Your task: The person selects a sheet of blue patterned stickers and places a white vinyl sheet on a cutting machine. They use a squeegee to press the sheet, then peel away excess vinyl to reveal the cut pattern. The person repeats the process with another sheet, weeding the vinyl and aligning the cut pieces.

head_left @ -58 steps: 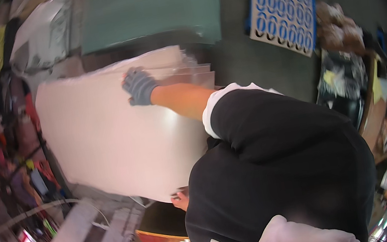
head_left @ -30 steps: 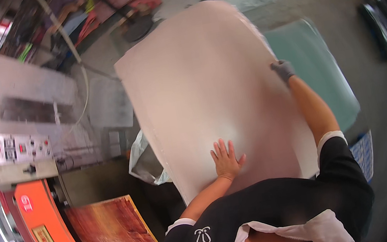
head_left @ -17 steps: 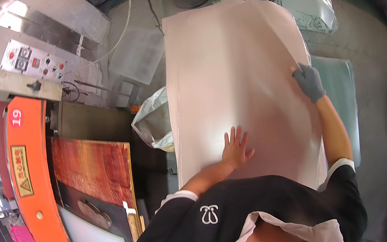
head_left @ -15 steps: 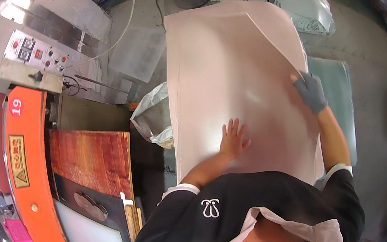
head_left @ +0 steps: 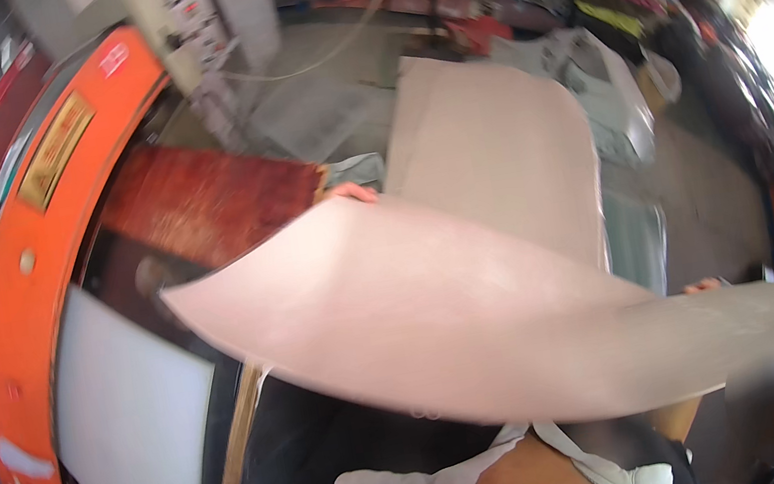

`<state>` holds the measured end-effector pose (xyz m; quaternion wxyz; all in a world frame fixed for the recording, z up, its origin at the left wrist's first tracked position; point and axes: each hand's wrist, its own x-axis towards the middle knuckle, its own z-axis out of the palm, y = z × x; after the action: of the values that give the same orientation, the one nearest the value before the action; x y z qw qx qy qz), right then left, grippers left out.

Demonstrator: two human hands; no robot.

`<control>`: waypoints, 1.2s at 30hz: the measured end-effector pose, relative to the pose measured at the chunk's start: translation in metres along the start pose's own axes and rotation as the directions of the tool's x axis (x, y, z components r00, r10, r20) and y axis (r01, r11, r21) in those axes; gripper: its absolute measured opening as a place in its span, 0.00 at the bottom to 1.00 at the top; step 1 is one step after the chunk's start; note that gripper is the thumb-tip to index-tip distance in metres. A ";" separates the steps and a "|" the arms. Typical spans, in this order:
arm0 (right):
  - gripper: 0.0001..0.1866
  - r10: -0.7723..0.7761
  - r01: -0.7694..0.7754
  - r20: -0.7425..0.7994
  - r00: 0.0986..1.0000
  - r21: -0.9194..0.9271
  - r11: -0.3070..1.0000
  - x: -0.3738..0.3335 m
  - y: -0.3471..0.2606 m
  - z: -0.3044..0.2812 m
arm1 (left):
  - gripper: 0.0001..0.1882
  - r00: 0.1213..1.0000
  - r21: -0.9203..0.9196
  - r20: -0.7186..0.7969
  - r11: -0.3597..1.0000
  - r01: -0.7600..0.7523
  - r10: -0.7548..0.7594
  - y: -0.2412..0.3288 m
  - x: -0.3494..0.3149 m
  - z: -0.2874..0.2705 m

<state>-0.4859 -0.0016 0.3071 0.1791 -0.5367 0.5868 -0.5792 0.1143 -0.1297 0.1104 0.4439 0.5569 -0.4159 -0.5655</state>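
A large pale pink flexible sheet is lifted in front of my body, curving and sagging in the middle. At its far left edge my left hand grips it, with only the fingers showing over the rim. Toward the right end, the fingertips of my right hand hook over the far edge; the rest of that hand is behind the sheet. Beyond lies a stack of similar pink sheets, partly covered by the raised one.
To my left stands a machine with an orange curved guard, a worn red-brown board and a white panel. A wooden bar is close to my left side. Greenish sheets lie right of the stack; a plastic-wrapped bundle sits farther back.
My hands were on the stacked sheets; now one sheet is raised off the stack and drawn toward me, held at both sides. The view has turned, bringing the machine closer.
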 end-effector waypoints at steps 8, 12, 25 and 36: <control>0.18 -0.222 0.223 0.040 0.974 -0.029 0.974 0.039 -0.054 -0.007 | 0.22 0.893 -0.158 -0.155 0.882 -0.445 0.423 0.014 -0.243 0.044; 0.21 -0.282 0.279 0.135 0.950 0.041 0.959 0.046 -0.053 0.010 | 0.22 0.815 -0.226 -0.302 0.793 -0.566 0.495 0.003 -0.342 0.065; 0.26 -0.289 0.182 0.507 0.812 0.251 0.951 -0.047 -0.138 0.134 | 0.05 0.183 0.119 -0.946 0.809 -0.576 0.269 -0.005 -0.637 0.093; 0.20 -0.753 0.522 0.603 0.262 0.568 0.636 -0.279 -0.320 0.537 | 0.04 -0.222 0.167 -0.970 0.927 -0.336 0.094 -0.072 -0.830 -0.182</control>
<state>0.1967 0.0491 0.3290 0.2387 -0.8978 0.0865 -0.3598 0.2809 0.6948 0.2510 0.7342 0.6678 0.0293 0.1188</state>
